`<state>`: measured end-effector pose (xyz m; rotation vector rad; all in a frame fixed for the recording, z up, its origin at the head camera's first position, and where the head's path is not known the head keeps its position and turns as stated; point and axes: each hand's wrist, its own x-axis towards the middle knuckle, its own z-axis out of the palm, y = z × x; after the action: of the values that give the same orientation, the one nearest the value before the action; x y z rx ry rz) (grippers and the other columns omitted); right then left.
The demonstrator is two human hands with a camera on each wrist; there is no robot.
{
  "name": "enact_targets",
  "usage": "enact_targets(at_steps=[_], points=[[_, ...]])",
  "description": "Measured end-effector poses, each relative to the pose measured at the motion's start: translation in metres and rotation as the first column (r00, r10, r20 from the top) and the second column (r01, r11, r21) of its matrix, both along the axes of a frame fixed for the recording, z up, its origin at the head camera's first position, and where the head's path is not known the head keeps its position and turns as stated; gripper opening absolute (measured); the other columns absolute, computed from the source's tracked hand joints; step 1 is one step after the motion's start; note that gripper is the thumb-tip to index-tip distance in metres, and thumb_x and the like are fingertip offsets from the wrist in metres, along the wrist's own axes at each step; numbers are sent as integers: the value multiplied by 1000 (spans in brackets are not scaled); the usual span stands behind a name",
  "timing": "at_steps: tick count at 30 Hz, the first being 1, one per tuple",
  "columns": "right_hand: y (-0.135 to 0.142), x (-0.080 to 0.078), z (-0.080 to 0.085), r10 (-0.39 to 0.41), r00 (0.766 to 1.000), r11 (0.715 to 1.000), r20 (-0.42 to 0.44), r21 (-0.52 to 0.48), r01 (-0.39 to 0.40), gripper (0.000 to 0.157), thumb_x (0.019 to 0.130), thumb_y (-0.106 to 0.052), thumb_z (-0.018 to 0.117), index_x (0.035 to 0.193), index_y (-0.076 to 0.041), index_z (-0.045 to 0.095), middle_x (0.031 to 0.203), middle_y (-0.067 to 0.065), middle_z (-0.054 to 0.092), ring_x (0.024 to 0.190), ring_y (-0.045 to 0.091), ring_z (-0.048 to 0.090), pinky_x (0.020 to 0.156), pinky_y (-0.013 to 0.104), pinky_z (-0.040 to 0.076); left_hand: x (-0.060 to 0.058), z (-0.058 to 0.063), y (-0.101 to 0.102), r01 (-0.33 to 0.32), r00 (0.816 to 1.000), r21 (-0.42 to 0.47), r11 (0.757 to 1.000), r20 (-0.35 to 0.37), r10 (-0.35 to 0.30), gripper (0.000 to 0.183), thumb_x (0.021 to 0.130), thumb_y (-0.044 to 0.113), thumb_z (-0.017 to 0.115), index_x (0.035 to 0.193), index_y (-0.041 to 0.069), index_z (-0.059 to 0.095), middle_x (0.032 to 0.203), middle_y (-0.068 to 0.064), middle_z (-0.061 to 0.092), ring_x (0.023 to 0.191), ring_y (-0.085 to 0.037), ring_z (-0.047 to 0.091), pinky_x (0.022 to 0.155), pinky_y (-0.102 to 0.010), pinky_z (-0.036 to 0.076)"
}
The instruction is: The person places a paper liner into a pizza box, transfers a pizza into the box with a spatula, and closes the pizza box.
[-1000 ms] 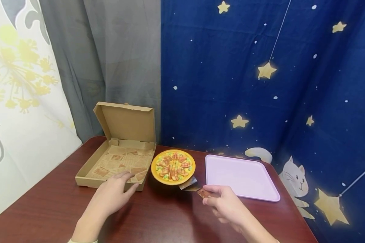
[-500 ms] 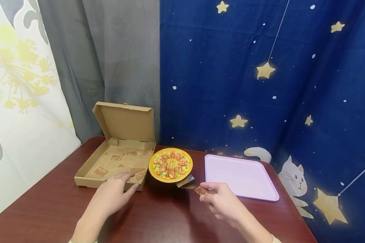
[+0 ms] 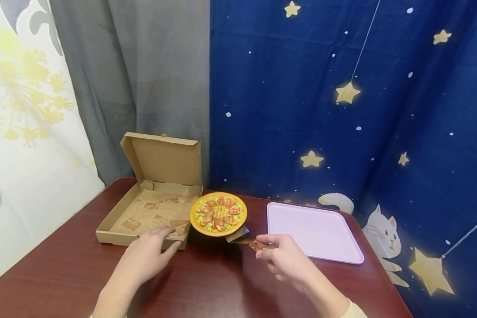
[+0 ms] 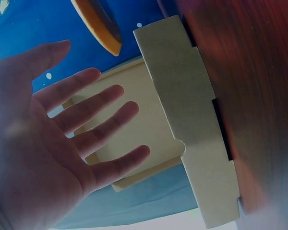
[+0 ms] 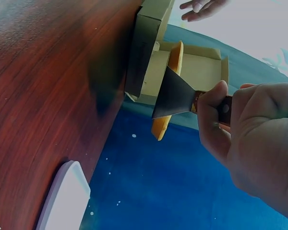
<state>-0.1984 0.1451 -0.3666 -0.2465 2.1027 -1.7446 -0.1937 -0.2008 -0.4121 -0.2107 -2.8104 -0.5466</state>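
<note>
In the head view my right hand (image 3: 284, 256) grips the brown handle of a metal spatula (image 3: 238, 235). On its blade rides a round toy pizza (image 3: 218, 214) with an orange rim, lifted above the table and beside the box's right wall. The right wrist view shows the spatula blade (image 5: 175, 96) under the pizza (image 5: 159, 127), seen edge-on. My left hand (image 3: 149, 249) hovers at the front wall of an open cardboard pizza box (image 3: 115, 238), fingers spread. In the left wrist view the left hand (image 4: 62, 124) holds nothing; whether it touches the box is unclear.
A pale purple tray (image 3: 314, 229) lies on the right of the dark red wooden table (image 3: 206, 282). The box lid (image 3: 168, 161) stands upright at the back. Curtains (image 3: 262, 110) hang right behind the table.
The right hand has moved the spatula and pizza leftward and slightly away, closer to the box. The left hand, box and tray have stayed nearly where they were.
</note>
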Motion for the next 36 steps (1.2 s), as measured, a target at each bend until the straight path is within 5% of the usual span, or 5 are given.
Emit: enact_targets(at_steps=[36], points=[[-26, -16, 10, 18, 1000, 1000, -19, -4, -18, 60, 94, -2, 63, 151, 9, 48, 88, 7, 65, 46, 6, 26, 42, 17, 18, -6, 1, 3, 5, 1000, 16, 1000, 10, -5, 47, 101, 38, 72, 136, 8, 71, 141, -20, 70, 132, -47, 65, 102, -69, 53]])
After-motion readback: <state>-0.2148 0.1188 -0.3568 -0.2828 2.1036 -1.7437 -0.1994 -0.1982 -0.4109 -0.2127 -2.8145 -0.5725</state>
